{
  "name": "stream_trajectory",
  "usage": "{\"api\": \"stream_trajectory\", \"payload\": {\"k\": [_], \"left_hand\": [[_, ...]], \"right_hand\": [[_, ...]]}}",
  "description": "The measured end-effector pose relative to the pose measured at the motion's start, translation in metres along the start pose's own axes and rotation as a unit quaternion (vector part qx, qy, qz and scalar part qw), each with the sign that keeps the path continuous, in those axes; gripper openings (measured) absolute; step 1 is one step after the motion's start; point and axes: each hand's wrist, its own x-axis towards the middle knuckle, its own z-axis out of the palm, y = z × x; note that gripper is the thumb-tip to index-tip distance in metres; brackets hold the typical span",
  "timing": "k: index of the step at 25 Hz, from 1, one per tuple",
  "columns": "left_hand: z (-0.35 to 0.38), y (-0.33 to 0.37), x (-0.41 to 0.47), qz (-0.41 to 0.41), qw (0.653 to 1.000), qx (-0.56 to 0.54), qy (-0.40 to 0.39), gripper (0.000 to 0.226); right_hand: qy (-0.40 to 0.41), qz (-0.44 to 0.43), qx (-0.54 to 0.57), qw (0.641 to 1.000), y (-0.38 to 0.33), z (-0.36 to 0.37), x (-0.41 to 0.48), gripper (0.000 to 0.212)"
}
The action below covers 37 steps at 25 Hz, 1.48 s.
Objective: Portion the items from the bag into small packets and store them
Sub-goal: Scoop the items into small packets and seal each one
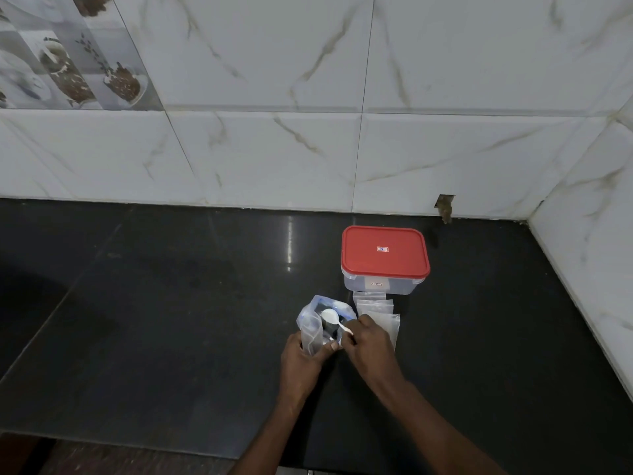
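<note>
A clear plastic bag (317, 311) with blue print stands open on the black counter (171, 320). My left hand (303, 359) grips a small clear packet (308, 337) at the bag's near side. My right hand (368, 347) pinches the handle of a white plastic spoon (334, 318), whose bowl sits over the bag's mouth. A stack of empty small clear packets (376, 311) lies flat just right of the bag, partly under my right hand. Behind them stands a clear storage box with a red lid (384, 255), its lid on.
The white marble-tiled wall (308, 149) runs along the back of the counter and turns forward at the right corner (582, 252). The counter's front edge (137, 443) runs low across the view.
</note>
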Motion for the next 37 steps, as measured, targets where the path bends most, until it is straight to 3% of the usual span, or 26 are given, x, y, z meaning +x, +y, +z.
{"api": "stream_trajectory", "payload": {"k": [5, 10, 12, 14, 19, 21, 24, 26, 32, 37], "left_hand": [[-0.007, -0.005, 0.001, -0.016, 1.0, -0.016, -0.01, 0.049], [-0.012, -0.005, 0.002, 0.0, 0.998, -0.033, -0.046, 0.028], [-0.012, -0.005, 0.004, -0.003, 0.998, -0.039, -0.054, 0.03], [-0.012, -0.005, 0.007, 0.0, 0.997, -0.033, -0.07, 0.033], [-0.008, 0.004, 0.02, 0.019, 0.993, -0.02, -0.112, 0.038], [-0.008, 0.009, 0.026, 0.029, 0.991, -0.013, -0.129, 0.043], [-0.009, 0.01, 0.029, 0.024, 0.991, -0.02, -0.134, 0.052], [-0.012, 0.007, 0.027, 0.017, 0.995, -0.025, -0.098, 0.054], [-0.014, 0.003, 0.02, -0.015, 1.0, 0.012, -0.019, 0.057], [-0.002, 0.016, 0.017, -0.012, 0.997, 0.068, 0.031, 0.044]], "right_hand": [[-0.078, -0.093, -0.151, 0.981, -0.002, 0.008, 0.003, 0.028], [-0.134, -0.094, -0.163, 0.973, 0.006, 0.012, 0.005, 0.019], [-0.116, -0.066, -0.104, 0.986, 0.002, 0.007, 0.009, 0.018], [-0.118, -0.006, -0.006, 0.993, -0.008, 0.002, 0.014, 0.035], [-0.093, 0.132, 0.136, 0.978, -0.008, -0.001, 0.031, 0.017], [-0.083, 0.212, 0.216, 0.95, -0.007, -0.004, 0.035, 0.015], [-0.058, 0.351, 0.38, 0.854, -0.006, -0.009, 0.037, 0.012], [-0.035, 0.375, 0.406, 0.833, -0.004, -0.014, 0.039, 0.01], [-0.02, 0.364, 0.404, 0.839, 0.0, -0.031, 0.036, 0.012], [-0.022, 0.306, 0.32, 0.896, -0.008, -0.044, 0.031, 0.012]]}}
